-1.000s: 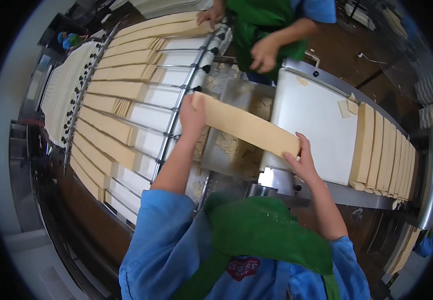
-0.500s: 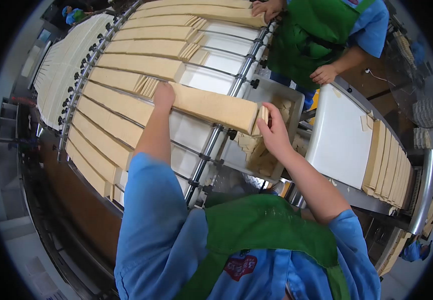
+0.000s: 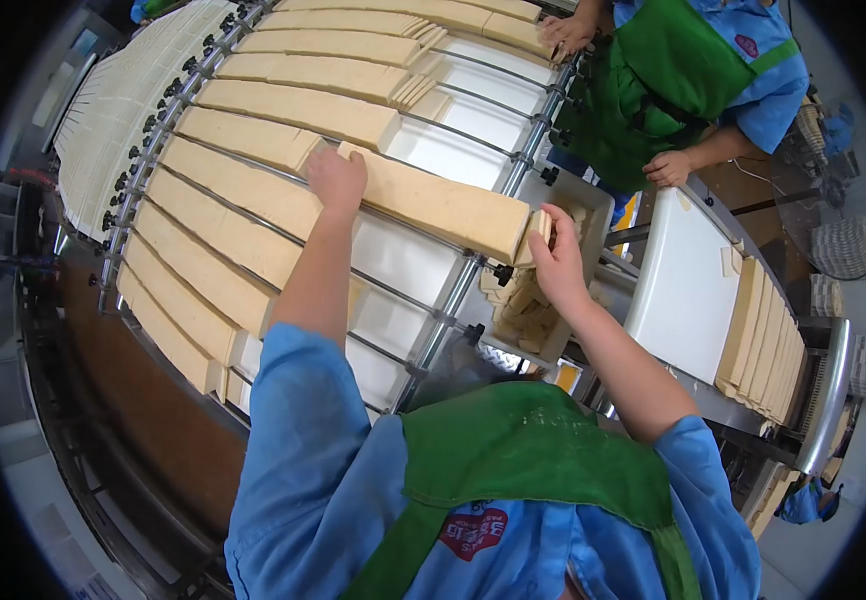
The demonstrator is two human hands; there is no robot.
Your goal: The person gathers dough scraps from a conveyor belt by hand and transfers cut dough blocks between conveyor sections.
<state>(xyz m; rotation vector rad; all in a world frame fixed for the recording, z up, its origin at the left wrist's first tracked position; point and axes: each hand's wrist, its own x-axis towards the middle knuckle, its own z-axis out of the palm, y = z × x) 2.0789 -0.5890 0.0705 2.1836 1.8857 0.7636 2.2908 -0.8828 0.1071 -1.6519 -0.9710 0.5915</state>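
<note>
A long row of thin pale slices [image 3: 443, 205], packed face to face, lies across the rack between my hands. My left hand [image 3: 338, 180] is closed over its far left end, fingers bent behind the edge. At the row's right end my right hand [image 3: 561, 262] is closed on a few loose pale slices [image 3: 537, 240], thumb on the near side. These stand slightly apart from the row, over a grey bin [image 3: 598, 215] holding broken pieces. Just left of my left hand another packed row [image 3: 253, 138] ends.
Several similar rows [image 3: 213, 205] fill the rack between metal rods [image 3: 488, 118]. A crossbar [image 3: 448, 305] with black knobs runs along this side. At right, a white-topped table [image 3: 683, 280] carries upright slices [image 3: 758, 340]. A co-worker in a green apron [image 3: 668, 70] stands opposite.
The fanned slices left of my left hand now appear as an even row end. Both hands keep their holds, and the view has shifted slightly. The co-worker's upper hand has moved off the row end.
</note>
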